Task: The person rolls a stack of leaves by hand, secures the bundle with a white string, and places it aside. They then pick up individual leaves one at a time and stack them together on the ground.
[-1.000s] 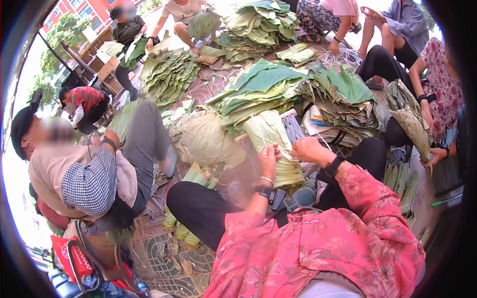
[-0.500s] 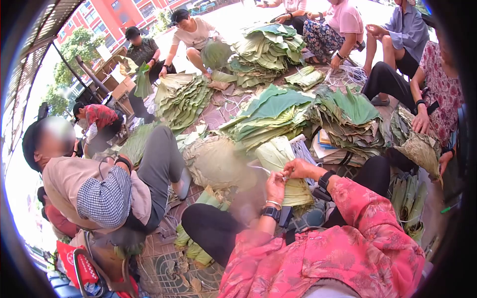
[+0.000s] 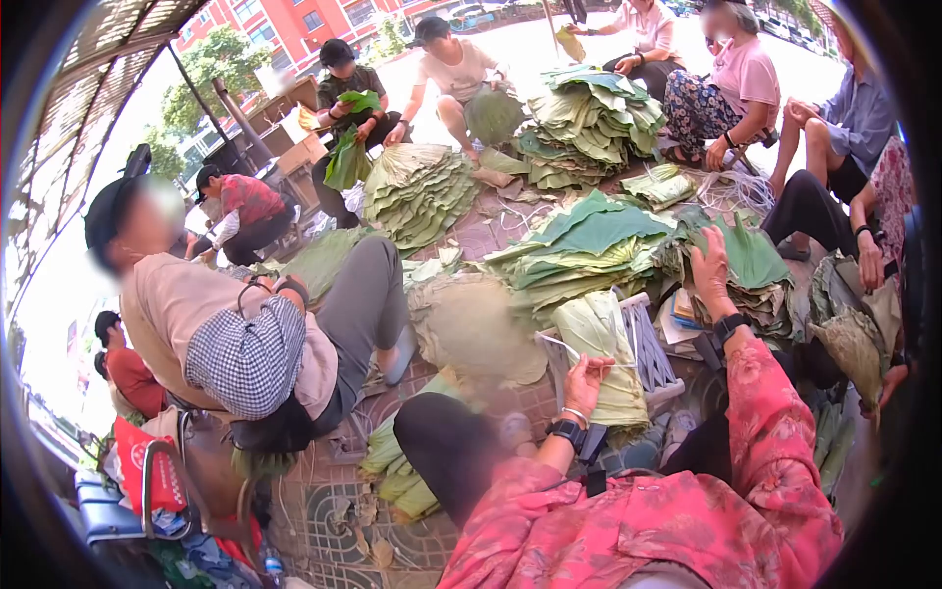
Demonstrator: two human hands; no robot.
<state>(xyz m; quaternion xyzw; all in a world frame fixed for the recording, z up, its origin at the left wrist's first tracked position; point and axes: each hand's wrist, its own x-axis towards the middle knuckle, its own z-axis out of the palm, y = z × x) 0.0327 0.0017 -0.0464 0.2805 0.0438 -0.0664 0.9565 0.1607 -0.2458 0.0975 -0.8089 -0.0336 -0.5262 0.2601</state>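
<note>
A rolled bundle of pale green leaves (image 3: 610,346) lies before me on a low stool with grey straps (image 3: 650,355). My left hand (image 3: 586,386) is at the bundle's left side, its fingers pinched on a white string (image 3: 559,344) that runs across the leaves. Up and to the right, my right hand (image 3: 712,267) is raised with its fingers apart, holding nothing visible. It overlaps the edge of a stack of large leaves (image 3: 758,263), topped by a darker green one.
More flat leaf stacks (image 3: 587,236) stand on the paved ground, with a dry round leaf pile (image 3: 476,329) left of the bundle. Rolled bundles (image 3: 407,471) lie by my left knee. A seated person (image 3: 231,324) is close on my left; several others sit around the stacks.
My right hand has left the string beside my left hand and moved up and right toward the leaf stack. My left hand stays at the bundle. The whole view has shifted.
</note>
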